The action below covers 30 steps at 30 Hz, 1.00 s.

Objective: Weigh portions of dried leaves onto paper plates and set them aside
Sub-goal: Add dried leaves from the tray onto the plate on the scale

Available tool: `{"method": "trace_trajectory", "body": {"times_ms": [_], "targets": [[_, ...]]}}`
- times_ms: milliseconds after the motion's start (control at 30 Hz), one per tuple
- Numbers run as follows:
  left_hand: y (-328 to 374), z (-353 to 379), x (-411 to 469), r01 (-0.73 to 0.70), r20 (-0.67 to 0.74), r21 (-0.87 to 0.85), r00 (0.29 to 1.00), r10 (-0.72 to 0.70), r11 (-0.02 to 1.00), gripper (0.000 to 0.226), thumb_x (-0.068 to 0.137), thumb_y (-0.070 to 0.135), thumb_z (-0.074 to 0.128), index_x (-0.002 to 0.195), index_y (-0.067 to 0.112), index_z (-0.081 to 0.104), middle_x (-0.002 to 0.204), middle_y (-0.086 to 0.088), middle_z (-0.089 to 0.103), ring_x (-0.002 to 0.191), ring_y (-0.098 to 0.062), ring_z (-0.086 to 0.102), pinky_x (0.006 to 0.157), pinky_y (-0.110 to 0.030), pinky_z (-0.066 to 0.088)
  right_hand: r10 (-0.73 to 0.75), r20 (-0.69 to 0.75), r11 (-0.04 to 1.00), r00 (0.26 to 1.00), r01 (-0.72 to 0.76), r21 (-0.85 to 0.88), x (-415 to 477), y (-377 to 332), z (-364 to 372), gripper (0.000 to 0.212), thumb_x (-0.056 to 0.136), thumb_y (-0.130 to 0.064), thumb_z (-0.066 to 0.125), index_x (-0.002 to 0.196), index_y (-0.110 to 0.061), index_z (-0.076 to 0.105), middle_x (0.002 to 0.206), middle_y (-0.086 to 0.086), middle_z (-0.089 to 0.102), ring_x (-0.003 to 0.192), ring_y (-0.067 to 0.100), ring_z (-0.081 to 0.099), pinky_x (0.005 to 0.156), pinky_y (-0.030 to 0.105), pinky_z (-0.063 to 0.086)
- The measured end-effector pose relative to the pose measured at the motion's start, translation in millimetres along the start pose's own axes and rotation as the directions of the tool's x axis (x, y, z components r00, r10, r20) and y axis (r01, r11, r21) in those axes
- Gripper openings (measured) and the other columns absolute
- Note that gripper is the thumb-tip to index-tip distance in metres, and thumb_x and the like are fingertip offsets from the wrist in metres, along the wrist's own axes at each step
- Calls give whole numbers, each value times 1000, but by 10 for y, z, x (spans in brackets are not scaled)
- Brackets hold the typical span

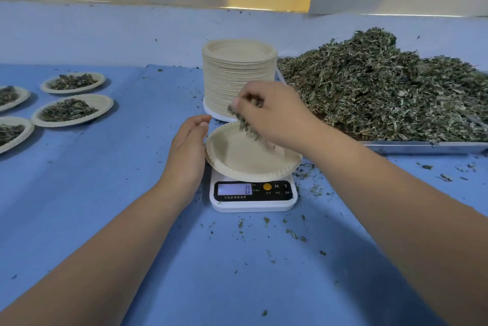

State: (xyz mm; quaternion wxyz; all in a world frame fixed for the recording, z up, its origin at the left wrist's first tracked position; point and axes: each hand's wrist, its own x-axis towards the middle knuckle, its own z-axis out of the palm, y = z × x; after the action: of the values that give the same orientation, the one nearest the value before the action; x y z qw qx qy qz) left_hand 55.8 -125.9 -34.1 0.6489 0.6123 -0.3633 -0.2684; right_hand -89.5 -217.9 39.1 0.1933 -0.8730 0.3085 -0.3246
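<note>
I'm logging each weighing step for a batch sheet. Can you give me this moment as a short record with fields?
display: scale reads 0
on scale: paper plate, empty
right: right hand holds dried leaves above the plate
left: left hand open, beside the plate's left rim
done: four filled plates in view at the left
spares: tall stack of plates behind the scale
supply: heap of leaves on metal tray, right
</note>
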Motion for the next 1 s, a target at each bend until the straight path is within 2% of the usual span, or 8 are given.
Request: {"method": "trace_trajectory", "body": {"times_ms": [133, 300, 400, 500, 667, 800, 933, 1000], "targets": [[-17, -8, 2, -3, 20, -10, 1000, 3, 1000, 27, 102, 30, 42, 120, 35, 62, 121, 24, 59, 115, 7, 53, 95, -26, 44, 30, 349, 967, 937, 61, -249, -39, 46, 100, 27, 93, -53, 59, 113, -35, 67, 107, -13, 69, 99, 9, 63, 83, 28, 51], [-11, 12, 0, 1, 27, -8, 1000, -1, 1000, 27, 100, 28, 43, 118, 38, 62, 114, 29, 58, 94, 27, 52, 85, -21, 42, 22, 138, 994, 990, -7, -108, 1, 141, -159, 32, 92, -57, 55, 101, -32, 71, 87, -18, 68, 81, -2, 61, 70, 21, 47], [-13, 14, 11, 15, 31, 13, 999, -15, 1000, 29, 100, 28, 44, 122, 37, 61, 111, 32, 55, 89, 33, 47, 86, -21, 42, 155, -45, 986, 987, -157, -56, 71, 462, -313, 30, 97, -48, 53, 91, -27, 72, 81, -9, 70, 73, 8, 64, 61, 23, 45], [-14, 17, 18, 27, 27, 24, 999, -27, 999, 29, 101, 32, 43, 122, 38, 61, 110, 32, 55, 98, 26, 49, 85, -21, 41, 287, -152, 932, 946, -313, -183, 142, 929, -396, 22, 97, -33, 51, 94, -23, 71, 88, -2, 71, 77, 17, 65, 60, 25, 43], [-26, 40, 20, 16, 24, 6, 1000, -16, 1000, 30, 99, 37, 42, 120, 37, 63, 116, 28, 61, 108, 12, 54, 86, -21, 41, 395, -85, 826, 915, -394, -402, 372, 1527, -425, 31, 97, -19, 48, 123, -16, 66, 122, 12, 67, 106, 33, 62, 86, 37, 50], [-40, 38, 37, 22, 23, -1, 999, -22, 1000, 41, 85, 48, 39, 116, 38, 65, 114, 27, 63, 102, 14, 57, 86, -22, 43, 432, 37, 733, 901, -327, -597, 620, 1709, -400, 46, 98, -31, 54, 142, -20, 50, 139, 16, 55, 124, 38, 52, 97, 44, 49], [-60, 31, 68, 46, 9, -26, 999, -46, 999, 40, 84, 46, 40, 112, 38, 66, 121, 21, 63, 113, 5, 57, 100, -31, 45, 571, 103, 532, 814, -273, -801, 706, 1857, -350, 62, 99, -50, 45, 152, -20, 34, 158, 16, 31, 146, 36, 26, 115, 61, 23], [-62, 29, 69, 57, 10, -29, 998, -56, 998, 38, 83, 47, 40, 109, 40, 67, 121, 18, 64, 112, 5, 58, 101, -33, 46, 626, 118, 505, 771, -286, -814, 712, 1840, -328, 61, 101, -51, 39, 150, -16, 35, 153, 19, 37, 138, 38, 37, 111, 56, 36]]}}
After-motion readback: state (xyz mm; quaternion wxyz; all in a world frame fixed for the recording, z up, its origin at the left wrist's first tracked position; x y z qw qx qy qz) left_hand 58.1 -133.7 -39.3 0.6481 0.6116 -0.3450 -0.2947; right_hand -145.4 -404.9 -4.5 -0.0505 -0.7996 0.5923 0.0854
